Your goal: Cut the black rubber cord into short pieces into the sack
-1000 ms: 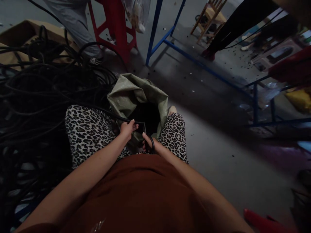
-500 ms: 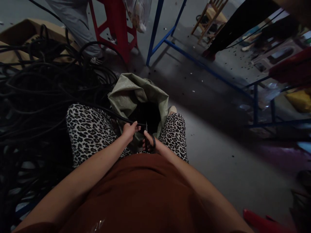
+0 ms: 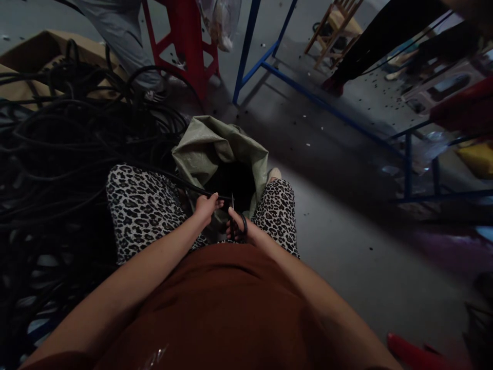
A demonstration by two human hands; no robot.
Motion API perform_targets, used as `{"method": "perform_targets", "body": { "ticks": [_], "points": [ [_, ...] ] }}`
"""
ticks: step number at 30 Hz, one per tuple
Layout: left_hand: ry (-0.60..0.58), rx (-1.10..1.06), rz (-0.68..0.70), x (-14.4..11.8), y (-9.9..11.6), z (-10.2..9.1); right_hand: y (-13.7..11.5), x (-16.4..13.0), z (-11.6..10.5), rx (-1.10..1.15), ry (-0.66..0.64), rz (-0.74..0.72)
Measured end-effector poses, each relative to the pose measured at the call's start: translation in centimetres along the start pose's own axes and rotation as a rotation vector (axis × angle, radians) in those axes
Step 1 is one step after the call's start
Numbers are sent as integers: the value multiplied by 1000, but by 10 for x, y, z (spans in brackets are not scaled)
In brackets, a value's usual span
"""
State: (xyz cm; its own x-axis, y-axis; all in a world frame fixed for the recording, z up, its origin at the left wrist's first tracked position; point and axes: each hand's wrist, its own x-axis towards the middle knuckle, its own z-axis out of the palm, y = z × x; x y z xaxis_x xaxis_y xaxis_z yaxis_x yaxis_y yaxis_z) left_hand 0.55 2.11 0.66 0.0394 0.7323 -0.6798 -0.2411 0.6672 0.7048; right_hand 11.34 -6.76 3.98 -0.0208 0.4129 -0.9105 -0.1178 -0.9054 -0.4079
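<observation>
My left hand (image 3: pixel 208 206) is closed on a black rubber strip (image 3: pixel 188 186) that runs in from the heap on the left. In my right hand (image 3: pixel 238 221) is a pair of scissors (image 3: pixel 244 224) with black handles. Its blades point away from me and meet the strip's end, just right of my left fingertips; whether they are parted I cannot tell. Below both hands an open greenish woven sack (image 3: pixel 200 154) stands between my knees. Its inside is dark, and what lies in it cannot be made out.
A large tangle of black strips (image 3: pixel 77 133) covers the left side, partly over a cardboard box (image 3: pixel 31 43). Beyond the sack are a red stool (image 3: pixel 192 46), a person's grey trouser leg (image 3: pixel 127 41) and a blue metal frame (image 3: pixel 292 92). Small scraps dot the floor (image 3: pixel 331 226).
Hardly anything differs. The whole view has shifted very slightly, while both hands, the strip and the scissors keep the same places relative to the sack.
</observation>
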Motion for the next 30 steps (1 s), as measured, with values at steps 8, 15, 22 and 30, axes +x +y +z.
{"method": "perform_targets", "body": {
  "ticks": [8, 15, 22, 30],
  "points": [
    [-31, 41, 0, -3, -1, 0, 1, 5, -1, 27, -8, 20],
    [-45, 63, -8, -6, -1, 3, 0, 7, -2, 44, 23, -26],
    [-22, 18, 37, -3, -3, -1, 1, 9, -2, 28, 106, -45],
    [51, 47, 69, 8, -7, -4, 4, 8, 1, 37, 203, -83]
  ]
}}
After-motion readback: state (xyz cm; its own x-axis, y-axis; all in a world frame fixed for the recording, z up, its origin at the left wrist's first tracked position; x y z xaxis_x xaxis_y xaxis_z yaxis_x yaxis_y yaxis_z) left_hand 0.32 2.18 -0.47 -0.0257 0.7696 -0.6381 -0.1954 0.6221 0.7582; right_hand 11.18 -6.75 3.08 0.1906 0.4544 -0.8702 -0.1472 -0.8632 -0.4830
